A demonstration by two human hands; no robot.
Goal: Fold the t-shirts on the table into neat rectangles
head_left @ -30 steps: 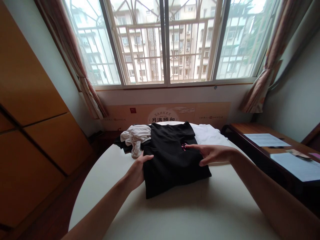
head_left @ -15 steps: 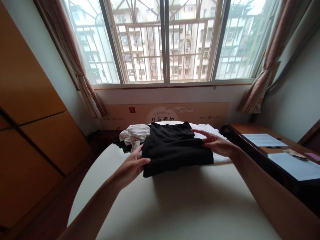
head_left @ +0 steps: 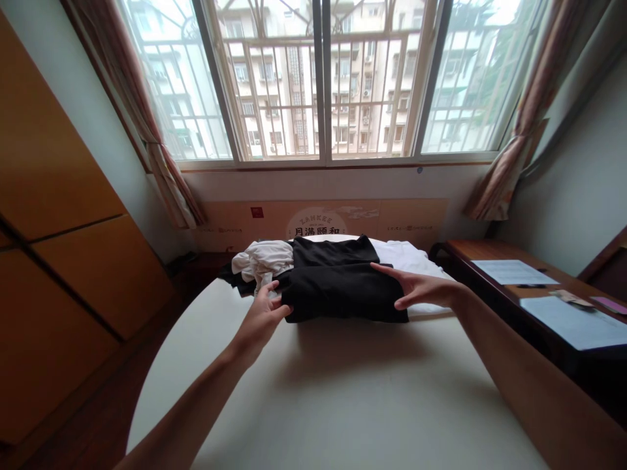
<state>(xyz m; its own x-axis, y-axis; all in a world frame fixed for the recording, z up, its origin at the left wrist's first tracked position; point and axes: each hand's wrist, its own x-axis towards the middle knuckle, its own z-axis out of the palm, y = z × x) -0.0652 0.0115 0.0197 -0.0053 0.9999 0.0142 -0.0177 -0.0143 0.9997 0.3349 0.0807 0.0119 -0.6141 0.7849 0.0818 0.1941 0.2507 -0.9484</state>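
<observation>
Folded black garment [head_left: 343, 294] on round counter [head_left: 343, 405], left hand [head_left: 262, 313] curled around its 9 o'clock end, right hand [head_left: 421, 290] spread at 3 o'clock, seemingly to hold the fold flat; crumpled white cloth [head_left: 262, 256] at 11 o'clock.

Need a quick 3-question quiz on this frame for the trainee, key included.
1. True or false: the right hand touches the folded black garment.
2. Multiple choice: what lies just left of the garment's far end?
A. a white mug
B. crumpled off-white cloth
C. a laptop
3. Short answer: what furniture do the sheets of paper on the right lie on?

Key: 1. True. 2. B. 3. A wooden desk.
</observation>
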